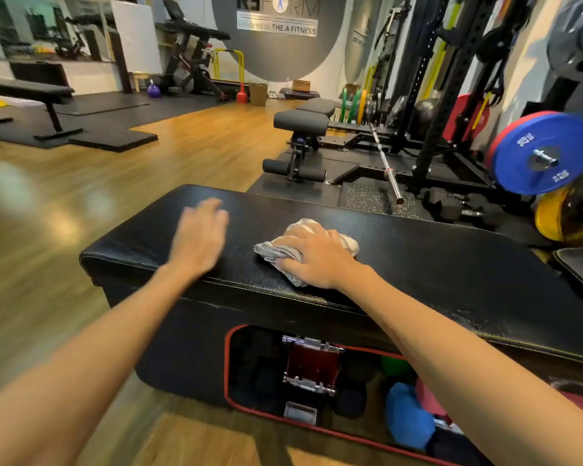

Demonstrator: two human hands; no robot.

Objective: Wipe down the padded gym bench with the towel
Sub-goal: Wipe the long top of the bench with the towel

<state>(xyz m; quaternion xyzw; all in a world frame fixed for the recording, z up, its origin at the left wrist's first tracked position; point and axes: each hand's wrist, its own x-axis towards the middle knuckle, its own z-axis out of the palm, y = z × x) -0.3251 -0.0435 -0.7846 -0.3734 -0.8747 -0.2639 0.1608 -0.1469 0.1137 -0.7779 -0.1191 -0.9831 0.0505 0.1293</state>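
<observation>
Two hands are on the padded gym bench (418, 260) in the middle of the frame; the left hand (197, 238) is blurry, fingers straight and close together, over the black top; just right of it, the right hand (312, 260) presses the bunched grey towel (285, 253), fingers curled over it; best to push flat and firm and rub in long lines.

The black padded surface (435, 264) carries a crumpled grey towel (285, 255) under the right hand (313, 260); the blurred left hand (199, 237) seems to rest flat just beside it.
</observation>
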